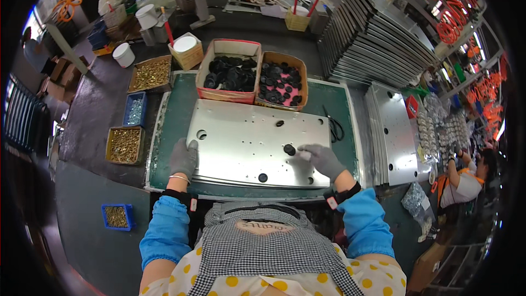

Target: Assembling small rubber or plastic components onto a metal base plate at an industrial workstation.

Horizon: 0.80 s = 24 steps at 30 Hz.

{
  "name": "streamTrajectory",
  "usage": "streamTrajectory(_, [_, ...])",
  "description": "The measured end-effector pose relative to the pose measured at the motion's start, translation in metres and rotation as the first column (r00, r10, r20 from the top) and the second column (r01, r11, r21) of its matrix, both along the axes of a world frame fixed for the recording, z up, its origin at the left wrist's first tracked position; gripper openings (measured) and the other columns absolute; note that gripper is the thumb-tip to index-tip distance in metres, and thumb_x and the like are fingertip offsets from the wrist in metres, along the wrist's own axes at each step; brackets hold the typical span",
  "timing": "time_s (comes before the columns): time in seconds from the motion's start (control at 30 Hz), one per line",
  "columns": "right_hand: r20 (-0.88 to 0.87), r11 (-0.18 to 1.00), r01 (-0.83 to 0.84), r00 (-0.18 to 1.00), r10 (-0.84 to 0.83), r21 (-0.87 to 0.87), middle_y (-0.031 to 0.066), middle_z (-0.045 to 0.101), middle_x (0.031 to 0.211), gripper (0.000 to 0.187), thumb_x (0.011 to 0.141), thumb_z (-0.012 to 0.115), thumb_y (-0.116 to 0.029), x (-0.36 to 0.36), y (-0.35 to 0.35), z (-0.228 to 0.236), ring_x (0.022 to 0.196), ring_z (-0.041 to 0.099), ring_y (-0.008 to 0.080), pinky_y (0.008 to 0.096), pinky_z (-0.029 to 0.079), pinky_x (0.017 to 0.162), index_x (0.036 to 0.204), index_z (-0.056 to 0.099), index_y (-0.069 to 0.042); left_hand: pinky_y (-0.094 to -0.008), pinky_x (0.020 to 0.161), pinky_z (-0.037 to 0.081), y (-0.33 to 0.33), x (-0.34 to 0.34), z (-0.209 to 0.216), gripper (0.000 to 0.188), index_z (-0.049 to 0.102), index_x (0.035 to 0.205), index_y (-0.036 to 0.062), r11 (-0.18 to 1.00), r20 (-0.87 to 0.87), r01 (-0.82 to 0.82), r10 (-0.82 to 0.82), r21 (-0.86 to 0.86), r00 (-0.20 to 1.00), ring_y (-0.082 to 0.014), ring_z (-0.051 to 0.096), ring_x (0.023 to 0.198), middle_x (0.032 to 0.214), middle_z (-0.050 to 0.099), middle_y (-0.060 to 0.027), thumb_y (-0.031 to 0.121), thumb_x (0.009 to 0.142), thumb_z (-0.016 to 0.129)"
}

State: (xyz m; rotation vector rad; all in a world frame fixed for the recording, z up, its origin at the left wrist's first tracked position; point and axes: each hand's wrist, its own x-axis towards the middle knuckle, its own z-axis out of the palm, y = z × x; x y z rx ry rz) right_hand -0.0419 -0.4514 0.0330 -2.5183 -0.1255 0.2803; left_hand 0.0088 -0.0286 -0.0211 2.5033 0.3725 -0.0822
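Observation:
A flat silver metal plate (235, 148) with several holes lies on top of a stack of like plates in front of me. My left hand (183, 159), in a grey glove, grips the plate's left edge, its thumb near the upper face. Over the right part of the plate, my right hand (324, 160), also gloved, reaches leftward with its fingers stretched out. Just off its fingertips sits a round black plug (289, 149). Another black plug (263, 177) sits at the plate's near edge, and a small black piece (280, 124) lies toward its far side.
Behind the plate stand a box of black caps (229, 98) and a box of black plugs (303, 79). Black-handled scissors (337, 130) lie right of it. Bins of small hardware (141, 145) stand left. More plates (402, 151) are stacked right; a person (466, 181) works beyond.

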Motion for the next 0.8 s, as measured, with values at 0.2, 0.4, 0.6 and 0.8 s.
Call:
streamTrajectory(0.2, [0.083, 0.976, 0.202, 0.977, -0.195, -0.085, 0.0139, 0.066, 0.097, 0.027, 0.09, 0.063, -0.032, -0.073, -0.008, -0.018, 0.091, 0.065, 0.033, 0.0411, 0.052, 0.082, 0.11, 0.072, -0.016, -0.0467, 0.093, 0.046, 0.004, 0.002, -0.006, 0.043, 0.059, 0.117, 0.0023, 1.0, 0.056, 0.025, -0.024, -0.008, 0.998, -0.0433, 0.058, 0.109, 0.114, 0.063, -0.0247, 0.04, 0.096, 0.055])
streamTrajectory(0.4, [0.321, 0.968, 0.25, 0.919, -0.23, -0.023, 0.0119, 0.064, 0.095, 0.02, 0.088, 0.06, -0.017, -0.088, -0.001, -0.046, 0.091, 0.062, 0.0313, 0.0416, 0.051, 0.079, 0.105, 0.069, -0.011, -0.0454, 0.093, 0.047, 0.006, 0.005, -0.01, 0.042, 0.058, 0.12, 0.004, 0.998, 0.031, 0.062, -0.061, -0.011, 0.998, -0.043, 0.058, 0.109, 0.116, 0.063, -0.0236, 0.04, 0.097, 0.055])
streamTrajectory(0.6, [0.497, 0.867, 0.442, 0.819, -0.286, -0.231, 0.0106, 0.062, 0.084, 0.011, 0.086, 0.064, -0.021, -0.1, 0.014, -0.068, 0.077, 0.062, 0.0316, 0.0448, 0.05, 0.067, 0.09, 0.064, -0.011, -0.0451, 0.093, 0.047, 0.009, 0.003, -0.013, 0.043, 0.057, 0.121, 0.0041, 0.997, 0.045, 0.072, -0.072, -0.005, 0.996, -0.0425, 0.059, 0.11, 0.118, 0.062, -0.0229, 0.039, 0.097, 0.054])
streamTrajectory(0.8, [0.587, 0.843, 0.458, 0.777, -0.227, -0.281, 0.0093, 0.06, 0.078, 0.016, 0.086, 0.065, -0.026, -0.101, 0.026, -0.078, 0.069, 0.06, 0.0299, 0.0438, 0.049, 0.061, 0.082, 0.061, -0.011, -0.0448, 0.093, 0.047, 0.008, 0.001, -0.012, 0.041, 0.058, 0.12, 0.0042, 0.997, 0.079, 0.077, -0.078, 0.019, 0.994, -0.0417, 0.059, 0.11, 0.117, 0.062, -0.0225, 0.038, 0.097, 0.055])
